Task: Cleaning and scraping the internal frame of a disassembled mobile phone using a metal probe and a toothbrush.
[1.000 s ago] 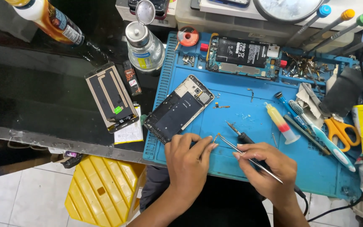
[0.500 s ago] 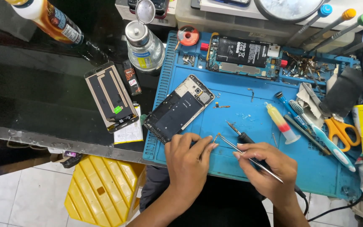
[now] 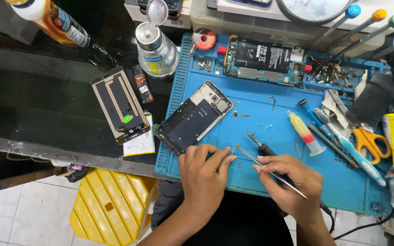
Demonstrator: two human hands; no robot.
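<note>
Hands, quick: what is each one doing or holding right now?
Left hand: fingers curled down on the blue silicone work mat; whether they pinch anything cannot be told.
Right hand: closed on thin metal tweezers.

Blues, yellows and black across the bench

A bright blue ribbed rubber work mat (image 3: 270, 150) fills the centre right of the frame, bearing a black-and-silver opened phone frame (image 3: 193, 119), thin silver metal tweezers (image 3: 270, 171) and orange-handled scissors (image 3: 369, 142). At lower left sits a yellow plastic stool with a waffle pattern (image 3: 110, 207); at upper left lies the glossy black table top (image 3: 28, 109).
</note>
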